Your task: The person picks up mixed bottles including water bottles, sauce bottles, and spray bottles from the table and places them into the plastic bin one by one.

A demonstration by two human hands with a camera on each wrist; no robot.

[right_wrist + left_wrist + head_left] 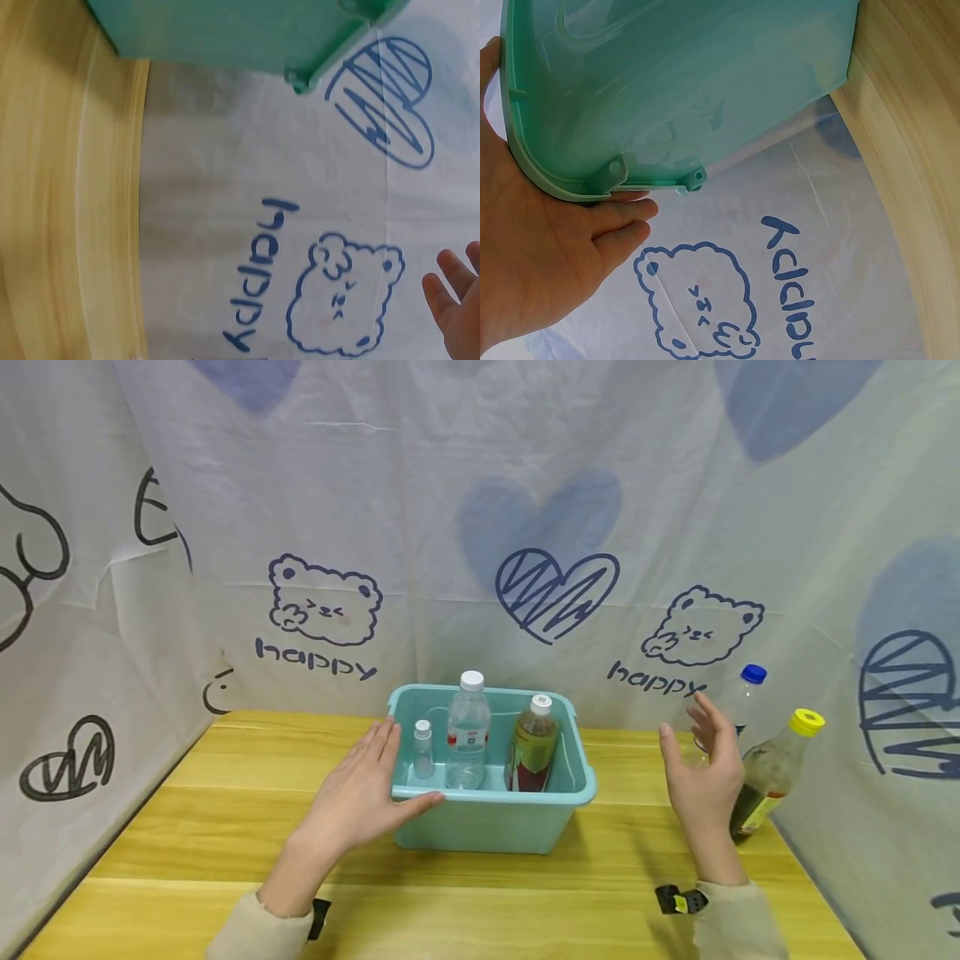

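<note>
A teal plastic bin (487, 822) stands on the wooden table, holding three bottles. Inside are a small clear bottle with a white cap (423, 752), a clear water bottle (468, 743) and a brown drink bottle with a green label (534, 747). My left hand (356, 789) rests at the bin's front left corner, fingers fairly straight along the left side and thumb over the front rim. In the left wrist view, the palm lies against the bin's rim (536, 176). My right hand (705, 777) hovers with loosely bent fingers and nothing in it, right of the bin.
Beyond my right hand stand a clear bottle with a blue cap (752, 675), partly hidden, and a yellow-capped bottle of dark liquid (772, 768). A printed white curtain (435, 485) hangs behind and beside the wooden table (202, 827).
</note>
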